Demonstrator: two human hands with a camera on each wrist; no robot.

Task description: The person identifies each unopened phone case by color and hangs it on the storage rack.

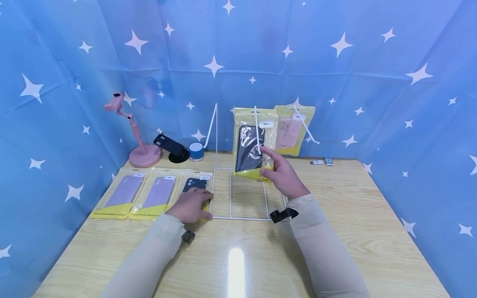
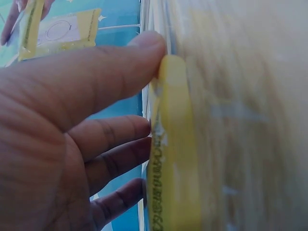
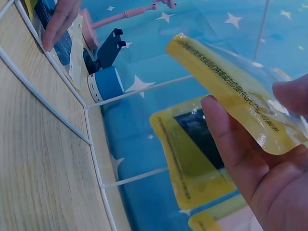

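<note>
My right hand [image 1: 285, 174] pinches the lower right part of a clear and yellow packet [image 1: 268, 159] with a black phone case in it, thumb on one face and fingers on the other. The packet hangs upright at the middle arm of a white wire rack [image 1: 242, 218]. Behind it in the right wrist view hangs another packet [image 3: 180, 163] with a dark case. On the table to the left, my left hand [image 1: 191, 205] rests over a packet with a dark case [image 1: 194, 183], fingers extended. Its thumb touches the packet's yellow end [image 2: 175, 144] in the left wrist view.
Two packets with purple phone cases [image 1: 124, 190] lie left of my left hand. A pink phone case packet [image 1: 288, 132] hangs on the rack's right arm. Behind stand a pink stand [image 1: 145, 156], a black phone holder [image 1: 169, 145] and a blue speaker [image 1: 196, 151]. Small USB-like pieces [image 1: 328, 162] lie back right.
</note>
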